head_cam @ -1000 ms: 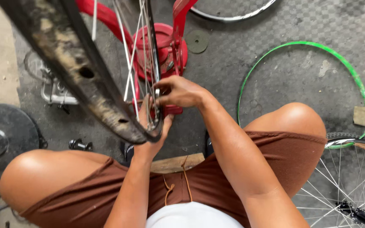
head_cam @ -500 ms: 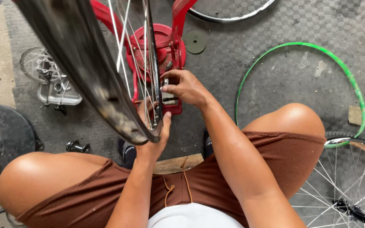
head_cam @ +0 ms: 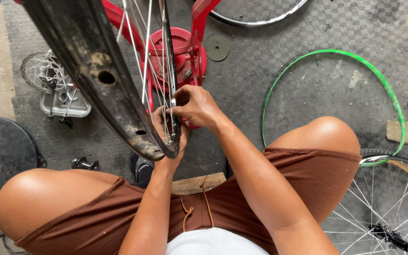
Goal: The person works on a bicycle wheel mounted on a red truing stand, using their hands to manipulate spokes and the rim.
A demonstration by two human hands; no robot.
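Head view, looking straight down over the person's lap. A black wheel rim (head_cam: pixel 95 80) runs from the upper left of the frame down to the centre, mounted in a red truing stand (head_cam: pixel 185 52) at upper centre. Silver spokes (head_cam: pixel 147 56) fan down from the top edge toward the rim's lower end.

Right hand (head_cam: pixel 197 106), centre of frame, is closed, fingers pinched at the spokes just beside the rim's inner edge. Whether it holds a small tool there cannot be told.

Left hand (head_cam: pixel 168 141) sits just below and left of it, curled around the rim's lower end, thumb side against the spokes. The two hands touch.

Around them: grey checkered mat (head_cam: pixel 308 42) under everything. A bare green rim (head_cam: pixel 336 94) lies flat at right of centre. A spoked wheel (head_cam: pixel 388 203) fills the lower right corner. A metal tray with a disc rotor (head_cam: pixel 55 89) sits at the left. A dark round disc (head_cam: pixel 217 47) lies near the stand. Brown shorts (head_cam: pixel 308 174) and both knees span the bottom.
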